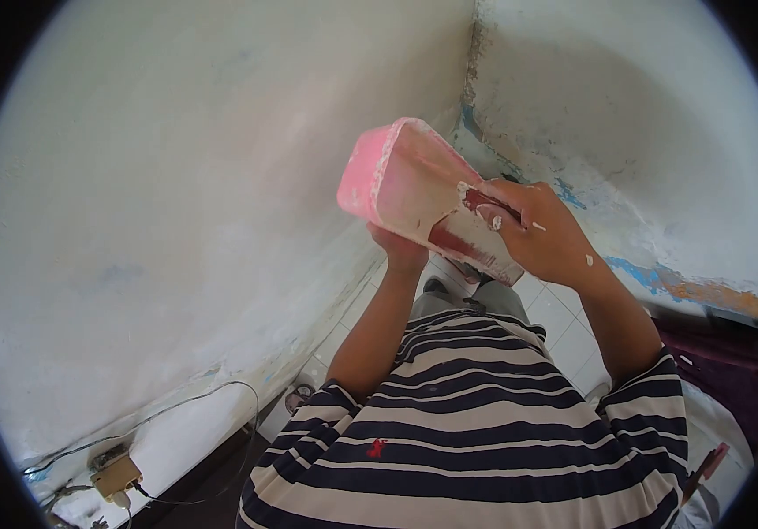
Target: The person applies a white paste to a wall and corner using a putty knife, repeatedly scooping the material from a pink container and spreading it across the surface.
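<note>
A pink plastic tub [364, 176], smeared with whitish putty along its rim and inside, is held tilted in front of my chest. My left hand [399, 249] grips it from below, its fingers partly hidden behind the tub. My right hand [542, 231] is closed round the dark red handle of a scraper [492, 208] at the tub's near right end. Putty coats the scraper, and its blade lies in or against the tub's opening; where the blade ends is hard to make out. White putty spots dot my right thumb and wrist.
Whitish plastered walls [158, 203] meet in a corner ahead, with peeling blue and orange paint [661, 280] low on the right wall. A socket box [117, 476] with cables sits lower left. White floor tiles [548, 317] lie below; purple cloth [723, 353] is at right.
</note>
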Demonstrator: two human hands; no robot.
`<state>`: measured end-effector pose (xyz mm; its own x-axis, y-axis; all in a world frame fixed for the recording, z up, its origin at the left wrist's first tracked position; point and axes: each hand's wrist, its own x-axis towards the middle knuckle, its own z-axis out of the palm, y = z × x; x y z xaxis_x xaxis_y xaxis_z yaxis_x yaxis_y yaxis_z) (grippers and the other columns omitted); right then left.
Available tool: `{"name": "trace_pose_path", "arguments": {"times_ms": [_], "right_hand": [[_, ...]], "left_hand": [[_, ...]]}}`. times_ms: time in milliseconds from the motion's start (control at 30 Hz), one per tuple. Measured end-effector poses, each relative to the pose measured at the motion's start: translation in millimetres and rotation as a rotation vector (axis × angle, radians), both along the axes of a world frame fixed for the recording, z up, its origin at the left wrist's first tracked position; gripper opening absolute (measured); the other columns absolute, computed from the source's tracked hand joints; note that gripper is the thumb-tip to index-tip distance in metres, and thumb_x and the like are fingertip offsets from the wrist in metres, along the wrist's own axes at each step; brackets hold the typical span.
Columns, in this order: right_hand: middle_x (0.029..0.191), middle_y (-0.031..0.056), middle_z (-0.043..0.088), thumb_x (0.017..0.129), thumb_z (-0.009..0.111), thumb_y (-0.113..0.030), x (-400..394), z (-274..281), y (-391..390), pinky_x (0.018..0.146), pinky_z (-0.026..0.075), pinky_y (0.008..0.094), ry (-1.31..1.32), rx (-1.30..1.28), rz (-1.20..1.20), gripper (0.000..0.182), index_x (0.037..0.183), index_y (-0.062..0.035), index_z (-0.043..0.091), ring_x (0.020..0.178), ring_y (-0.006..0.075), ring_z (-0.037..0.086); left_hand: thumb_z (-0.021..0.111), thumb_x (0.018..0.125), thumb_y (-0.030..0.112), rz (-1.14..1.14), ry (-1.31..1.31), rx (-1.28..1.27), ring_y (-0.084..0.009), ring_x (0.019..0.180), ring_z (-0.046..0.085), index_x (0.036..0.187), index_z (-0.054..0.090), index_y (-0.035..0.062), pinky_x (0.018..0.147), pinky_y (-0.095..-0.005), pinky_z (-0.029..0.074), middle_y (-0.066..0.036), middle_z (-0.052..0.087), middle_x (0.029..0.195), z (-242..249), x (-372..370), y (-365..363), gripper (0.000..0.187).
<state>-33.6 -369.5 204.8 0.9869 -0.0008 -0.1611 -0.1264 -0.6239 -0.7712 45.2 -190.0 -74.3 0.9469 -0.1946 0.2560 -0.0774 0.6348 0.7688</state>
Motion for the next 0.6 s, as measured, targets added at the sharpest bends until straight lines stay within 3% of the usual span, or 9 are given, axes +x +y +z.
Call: {"name": "trace_pose_path", "arguments": {"times_ms": [33, 67, 100, 133, 267, 367, 600], "right_hand": [[0.089, 0.0234, 0.066, 0.091, 0.057, -0.006, 2, -6, -1, 0.071, 0.049, 0.0358, -0.028, 0.023, 0.008, 0.026, 0.113, 0.0023, 0.066, 0.074, 0.0332, 0.062], [0.089, 0.0228, 0.066, 0.090, 0.057, -0.006, 5, -12, -3, 0.072, 0.049, 0.0350, -0.056, 0.045, 0.015, 0.026, 0.113, 0.0032, 0.066, 0.074, 0.0283, 0.062], [0.089, 0.0228, 0.066, 0.090, 0.057, -0.006, 8, -17, -4, 0.072, 0.049, 0.0350, -0.053, 0.043, 0.014, 0.026, 0.113, 0.0032, 0.066, 0.074, 0.0283, 0.062], [0.089, 0.0200, 0.067, 0.090, 0.056, -0.006, 12, -22, -8, 0.073, 0.049, 0.0340, -0.048, 0.085, 0.033, 0.027, 0.114, 0.0040, 0.065, 0.076, 0.0229, 0.061], [0.089, 0.0093, 0.069, 0.092, 0.055, -0.007, 21, -43, -17, 0.073, 0.048, 0.0301, 0.046, 0.249, 0.024, 0.027, 0.113, 0.0054, 0.066, 0.081, 0.0103, 0.058], [0.091, 0.0051, 0.069, 0.094, 0.055, -0.009, 25, -55, -24, 0.072, 0.048, 0.0278, 0.120, 0.376, -0.003, 0.027, 0.113, 0.0043, 0.068, 0.080, 0.0091, 0.059], [0.100, 0.0071, 0.071, 0.091, 0.058, -0.009, 29, -66, -47, 0.078, 0.052, 0.0264, 0.204, 0.817, -0.162, 0.031, 0.115, 0.0070, 0.066, 0.084, 0.0110, 0.066]], "left_hand": [[0.036, 0.098, 0.069, -0.017, 0.223, -0.208, -0.0238, 0.139, 0.040, 0.151, 0.029, 0.0054, 0.113, -0.0446, 0.038, -0.009, 0.041, 0.150, 12, -3, -8, 0.083], [0.036, 0.098, 0.069, -0.016, 0.225, -0.208, -0.0238, 0.139, 0.040, 0.151, 0.029, 0.0054, 0.113, -0.0446, 0.038, -0.009, 0.041, 0.150, 24, -6, -8, 0.083], [0.035, 0.099, 0.068, 0.011, 0.201, -0.114, -0.0237, 0.138, 0.041, 0.151, 0.029, 0.0050, 0.114, -0.0438, 0.036, -0.009, 0.042, 0.149, 60, -11, -9, 0.082], [0.035, 0.100, 0.068, 0.036, 0.179, -0.023, -0.0235, 0.138, 0.041, 0.150, 0.030, 0.0046, 0.115, -0.0430, 0.034, -0.010, 0.042, 0.149, 81, -14, -11, 0.081], [0.028, 0.103, 0.064, 0.019, 0.312, 0.068, -0.0273, 0.137, 0.043, 0.151, 0.030, 0.0073, 0.115, -0.0434, 0.035, -0.011, 0.042, 0.151, 79, -10, -11, 0.075], [0.028, 0.102, 0.067, 0.018, 0.303, 0.185, -0.0273, 0.137, 0.043, 0.151, 0.031, 0.0053, 0.115, -0.0420, 0.035, -0.012, 0.043, 0.150, 51, -1, -4, 0.079], [0.028, 0.104, 0.063, -0.035, 0.320, 0.358, -0.0272, 0.133, 0.047, 0.147, 0.038, 0.0009, 0.113, -0.0396, 0.036, -0.015, 0.049, 0.144, 41, -2, -2, 0.076]]}}
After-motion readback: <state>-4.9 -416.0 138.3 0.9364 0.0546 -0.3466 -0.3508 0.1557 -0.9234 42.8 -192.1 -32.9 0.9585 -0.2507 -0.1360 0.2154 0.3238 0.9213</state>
